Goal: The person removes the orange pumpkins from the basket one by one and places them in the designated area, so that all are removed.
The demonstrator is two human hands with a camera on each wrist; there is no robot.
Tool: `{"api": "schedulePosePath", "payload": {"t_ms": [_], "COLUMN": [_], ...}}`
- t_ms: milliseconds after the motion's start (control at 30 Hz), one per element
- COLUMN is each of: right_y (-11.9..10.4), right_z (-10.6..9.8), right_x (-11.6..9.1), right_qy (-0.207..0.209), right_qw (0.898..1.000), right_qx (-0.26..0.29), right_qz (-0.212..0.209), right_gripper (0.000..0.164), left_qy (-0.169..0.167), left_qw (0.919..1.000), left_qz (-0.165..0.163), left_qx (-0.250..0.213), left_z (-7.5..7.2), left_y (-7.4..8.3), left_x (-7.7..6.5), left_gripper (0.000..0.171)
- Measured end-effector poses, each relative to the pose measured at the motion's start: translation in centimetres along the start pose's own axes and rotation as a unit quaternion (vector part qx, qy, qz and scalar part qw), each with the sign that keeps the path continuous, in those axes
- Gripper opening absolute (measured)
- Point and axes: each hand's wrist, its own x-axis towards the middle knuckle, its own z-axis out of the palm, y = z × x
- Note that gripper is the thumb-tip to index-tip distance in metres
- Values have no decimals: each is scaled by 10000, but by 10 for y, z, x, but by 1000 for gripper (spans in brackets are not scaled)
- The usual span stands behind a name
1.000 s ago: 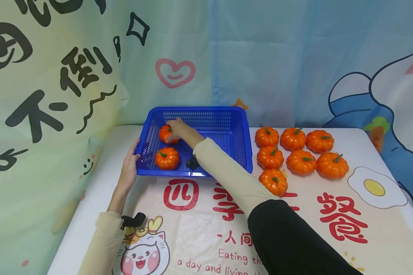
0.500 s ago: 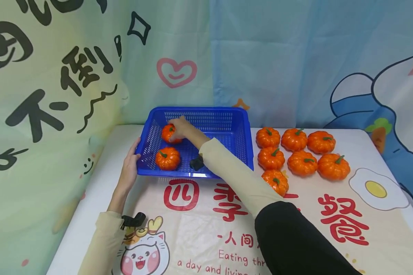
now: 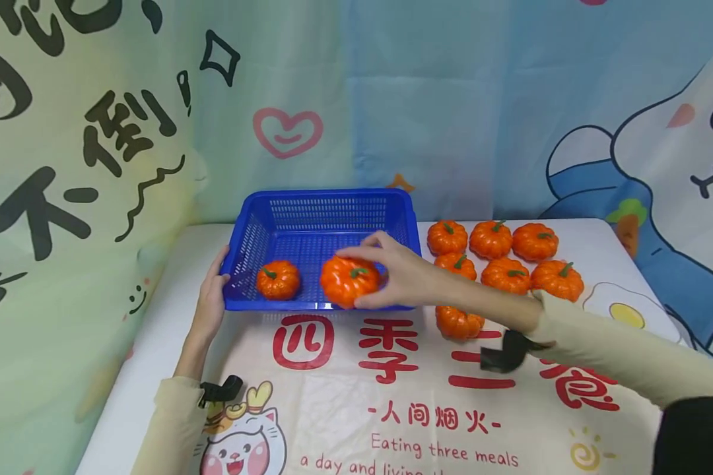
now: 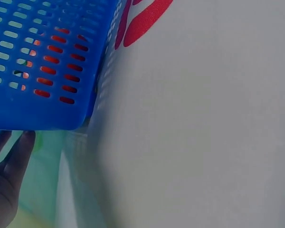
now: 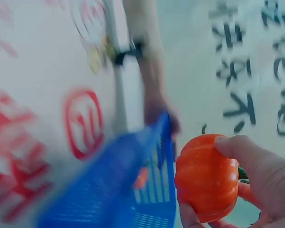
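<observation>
Between the thumb and fingers of my right hand (image 3: 401,274) is a small orange pumpkin (image 3: 347,280) with a green stem, raised over the front right part of the blue plastic basket (image 3: 327,193). The right wrist view shows the same pumpkin (image 5: 206,178) pinched from opposite sides. Another pumpkin (image 3: 278,280) lies in the basket's front left corner. My left hand (image 3: 209,300) touches the basket's left side with its fingers fairly straight; in the left wrist view its fingertips (image 4: 28,137) meet the basket's edge (image 4: 38,116) from outside.
Several more pumpkins (image 3: 535,242) stand in rows on the table right of the basket, some partly behind my right forearm. A printed cloth (image 3: 344,422) covers the tabletop. Directly behind the table hangs a printed curtain (image 3: 428,132).
My right hand has lifted the rear pumpkin from the basket's back left and carried it right and toward me. The left hand stays at the basket's side; the head view has shifted slightly.
</observation>
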Motion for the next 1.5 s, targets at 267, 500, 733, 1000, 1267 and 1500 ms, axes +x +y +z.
{"api": "schedulePosePath", "payload": {"t_ms": [267, 500, 733, 1000, 1267, 1500], "right_y": [19, 43, 92, 146, 178, 181], "right_z": [8, 1, -16, -18, -7, -5], "right_x": [-112, -147, -177, -196, -198, -199], "right_qy": [569, 1469, 2036, 1964, 1580, 1530], "right_qw": [9960, 9844, 9627, 9546, 9538, 9541], "right_qx": [-538, -669, -684, -707, -774, -766], "right_qz": [434, 704, 1643, 2125, 2434, 2458], "right_gripper": [70, 71, 75, 75, 78, 79], "left_qy": [34, 131, 124, 130, 15, 69], "left_qw": [10000, 9999, 9999, 9999, 9999, 9999], "left_qz": [-41, -65, -11, -81, -152, -47], "left_qx": [44, 54, 80, 30, -15, 79], "left_z": [-3, -4, -4, -4, -1, 1], "left_y": [-1, -1, 0, 1, 9, 2], "left_x": [-3, -4, -2, -2, -5, -3], "left_gripper": [58, 58, 58, 59, 59, 58]}}
